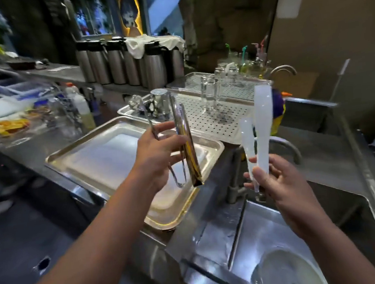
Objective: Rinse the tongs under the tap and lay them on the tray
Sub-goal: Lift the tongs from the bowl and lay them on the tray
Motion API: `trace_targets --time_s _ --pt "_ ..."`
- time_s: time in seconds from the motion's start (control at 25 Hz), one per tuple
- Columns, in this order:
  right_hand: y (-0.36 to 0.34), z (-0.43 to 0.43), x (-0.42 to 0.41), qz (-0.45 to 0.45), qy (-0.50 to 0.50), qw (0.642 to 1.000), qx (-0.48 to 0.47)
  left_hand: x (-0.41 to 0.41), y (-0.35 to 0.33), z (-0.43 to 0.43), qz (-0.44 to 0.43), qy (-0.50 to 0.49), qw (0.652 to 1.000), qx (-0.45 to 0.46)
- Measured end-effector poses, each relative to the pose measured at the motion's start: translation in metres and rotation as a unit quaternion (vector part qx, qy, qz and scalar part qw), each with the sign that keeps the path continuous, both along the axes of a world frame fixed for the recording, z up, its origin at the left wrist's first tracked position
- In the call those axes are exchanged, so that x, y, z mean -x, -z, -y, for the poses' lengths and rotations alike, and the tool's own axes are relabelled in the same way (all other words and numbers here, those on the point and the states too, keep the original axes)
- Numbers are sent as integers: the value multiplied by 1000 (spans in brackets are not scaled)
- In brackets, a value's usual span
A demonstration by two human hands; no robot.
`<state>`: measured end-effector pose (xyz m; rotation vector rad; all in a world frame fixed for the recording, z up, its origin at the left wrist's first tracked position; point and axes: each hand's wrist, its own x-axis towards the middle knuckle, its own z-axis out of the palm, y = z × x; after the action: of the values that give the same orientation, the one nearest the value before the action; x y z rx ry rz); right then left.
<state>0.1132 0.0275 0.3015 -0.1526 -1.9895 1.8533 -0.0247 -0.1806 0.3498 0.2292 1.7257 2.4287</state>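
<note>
The left hand is closed around metal tongs and holds them upright above the tray; a thinner wire utensil appears to sit in the same grip, though blur hides its form. The right hand pinches white plastic tongs near their hinge end, tips up, over the sink. No water is visible at the tap, so whether the rinse is done cannot be told.

Judged step: laying the metal tongs on the tray. To do it well, the person should lower them nearly flat before the fingers release, and set them toward one side so the plastic pair has room beside them.

The tray lies on a steel counter just left of the sink, and its bed looks bare. Behind it a perforated rack holds upturned glasses. A row of steel flasks stands on the rear ledge.
</note>
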Motion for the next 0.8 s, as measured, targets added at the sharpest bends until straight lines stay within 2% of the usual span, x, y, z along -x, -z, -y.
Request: trace_targets --time_s 0.16,0.32,0.52,0.68,0.8 --pt "-6 46 49 23 -46 999 -10 50 8 56 65 -37 997 8" --pt "-11 70 103 62 -39 984 -163 97 23 84 88 -55 992 66" --pt "6 101 152 158 -47 936 -310 140 45 118 107 -72 982 135" --pt "19 127 165 191 18 915 -355 175 55 140 115 -34 977 175" --pt "20 154 171 240 98 862 -436 202 64 156 111 32 976 183"
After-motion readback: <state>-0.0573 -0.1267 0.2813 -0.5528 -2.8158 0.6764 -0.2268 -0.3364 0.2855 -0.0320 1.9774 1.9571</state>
